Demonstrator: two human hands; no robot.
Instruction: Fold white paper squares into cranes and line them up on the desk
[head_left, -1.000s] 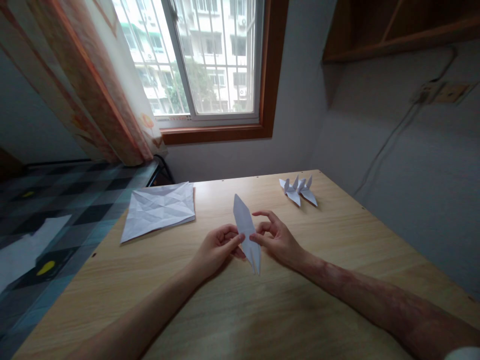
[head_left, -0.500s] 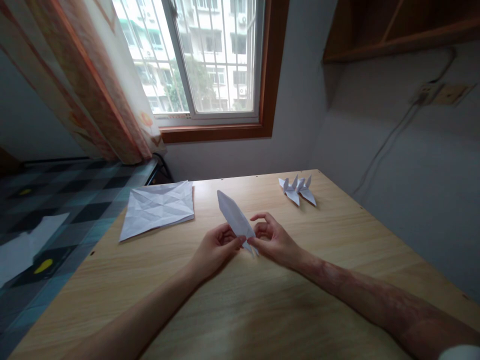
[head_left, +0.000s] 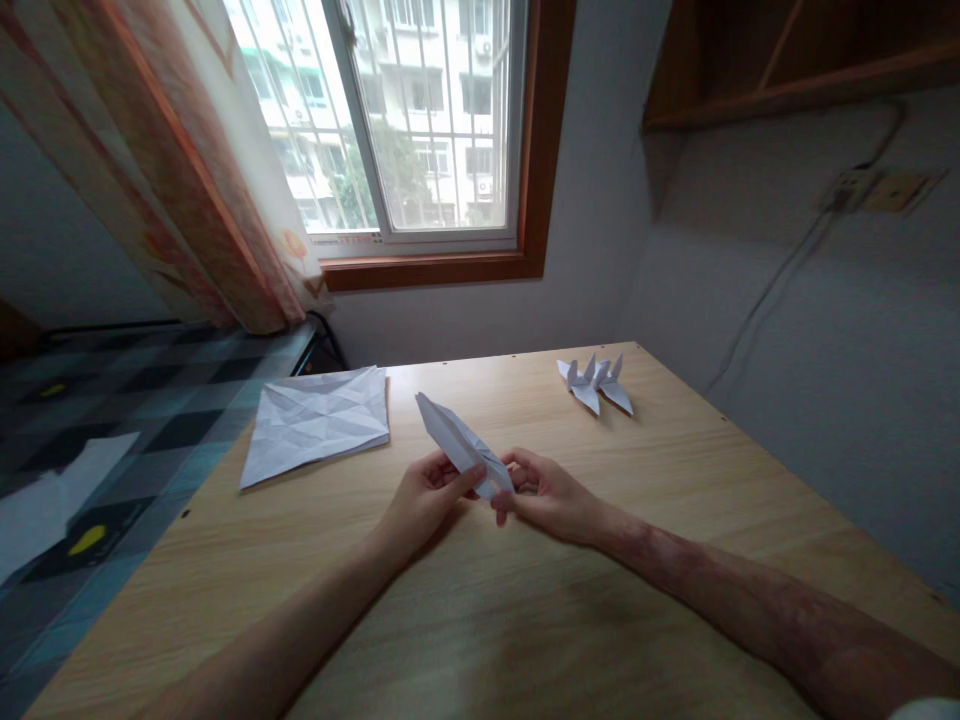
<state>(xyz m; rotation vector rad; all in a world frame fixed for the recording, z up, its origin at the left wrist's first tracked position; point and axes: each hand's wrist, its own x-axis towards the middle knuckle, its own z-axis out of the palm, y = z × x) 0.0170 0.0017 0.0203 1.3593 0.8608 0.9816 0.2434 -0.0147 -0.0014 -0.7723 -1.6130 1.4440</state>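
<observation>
left hand [head_left: 424, 500] and right hand [head_left: 547, 495] both pinch the narrow folded paper [head_left: 461, 448], so I'd line up the edges before creasing hard

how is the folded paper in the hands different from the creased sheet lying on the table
The folded paper is a narrow, pointed shape; the creased sheet is wide and opened out. The folded paper is pinched between the left hand and right hand, tilted above the table; the creased sheet lies flat on it, untouched. Both are white paper.
</observation>
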